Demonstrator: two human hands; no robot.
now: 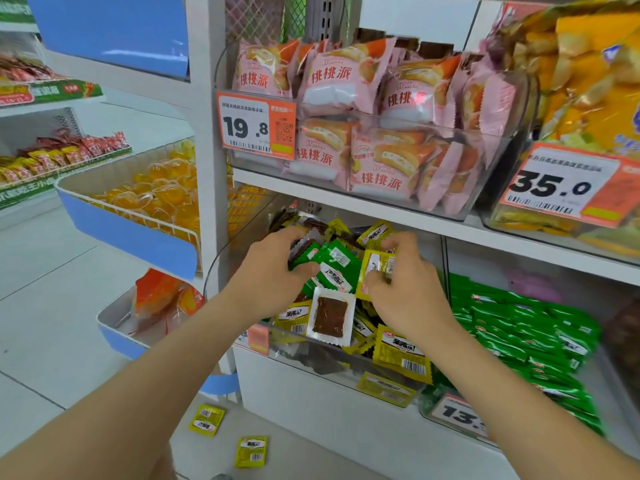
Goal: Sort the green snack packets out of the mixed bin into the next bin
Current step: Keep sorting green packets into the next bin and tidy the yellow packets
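The light is bright, white and even; only soft shadows lie under the shelf board [346,202]. The clear bin [498,143] above shows pale glare. Straight lines bend near the edges (a wide lens), and the green packets [526,327] at right look smeared.

Single wide-angle head view, facing forward-down, close to shelf [277,188].

Two hands [272,263] [410,289]; two yellow packets [207,419] [251,452] on floor [52,306]; three numbered price tags [258,128] [568,183] [457,415].

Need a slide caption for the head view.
Left hand grips green packets at the mixed bin; right hand pinches a yellow packet.
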